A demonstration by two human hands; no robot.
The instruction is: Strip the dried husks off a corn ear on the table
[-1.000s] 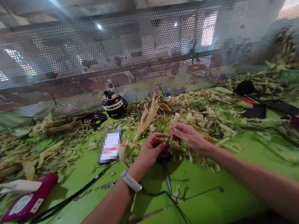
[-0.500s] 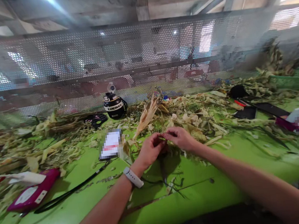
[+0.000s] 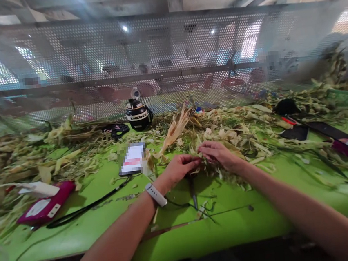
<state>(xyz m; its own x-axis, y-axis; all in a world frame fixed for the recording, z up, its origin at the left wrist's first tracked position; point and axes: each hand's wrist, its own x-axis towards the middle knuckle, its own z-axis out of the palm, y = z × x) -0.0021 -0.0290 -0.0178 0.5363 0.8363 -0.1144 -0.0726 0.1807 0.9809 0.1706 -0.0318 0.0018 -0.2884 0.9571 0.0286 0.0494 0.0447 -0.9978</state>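
Note:
My left hand [image 3: 179,169], with a white watch band [image 3: 156,194] at the wrist, hovers over the middle of the green table [image 3: 169,246]. Its thumb and fingers are pinched together, and whatever lies between them is too small to make out. Close to its right, my right hand [image 3: 221,154] is also closed in a pinch, with its fingertips at pale, stringy scraps. What it grips is hidden. Just beyond the hands lies a dried corn husk bundle [image 3: 175,131]. A dark thin tool [image 3: 193,192] lies on the table below them, partly covered.
Shredded husks [image 3: 69,134] are heaped left and along the back. A phone [image 3: 132,158], a magenta power strip [image 3: 47,204] and a black "ENERGY" jug [image 3: 138,116] stand around the left. Dark flat objects [image 3: 295,132] lie right. A perforated metal screen [image 3: 160,49] rises behind.
My right hand has moved slightly away from my left, so the fingertips are a little farther apart. The whole view has shifted a bit, with objects appearing higher and farther right.

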